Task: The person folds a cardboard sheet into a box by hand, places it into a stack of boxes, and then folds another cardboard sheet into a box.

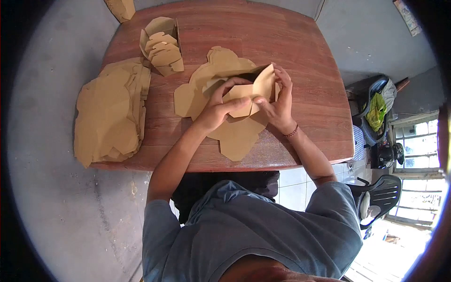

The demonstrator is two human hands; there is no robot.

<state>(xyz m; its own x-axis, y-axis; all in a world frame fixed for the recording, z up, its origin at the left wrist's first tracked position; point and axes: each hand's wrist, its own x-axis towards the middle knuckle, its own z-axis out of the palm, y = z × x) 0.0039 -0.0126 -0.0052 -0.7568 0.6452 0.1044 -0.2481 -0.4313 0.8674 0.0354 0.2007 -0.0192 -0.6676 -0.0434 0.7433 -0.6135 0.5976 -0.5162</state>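
A partly folded brown cardboard box (264, 84) is held between both hands above the middle of the table. My left hand (221, 105) grips its left side, thumb on the front panel and fingers curled over the edge. On the right side, my right hand (281, 101) has its thumb pressed near the front corner and its fingers round the raised flap. Beneath the box lie flat cardboard blanks (237, 141) with rounded edges and tabs, partly hidden by the hands and the box.
A thick stack of flat cardboard (105, 113) lies at the table's left edge. Behind it stand nested folded boxes (164, 47). Another cardboard piece (121, 9) is at the far left corner of the wooden table (310, 61). Chairs (383, 195) stand to the right.
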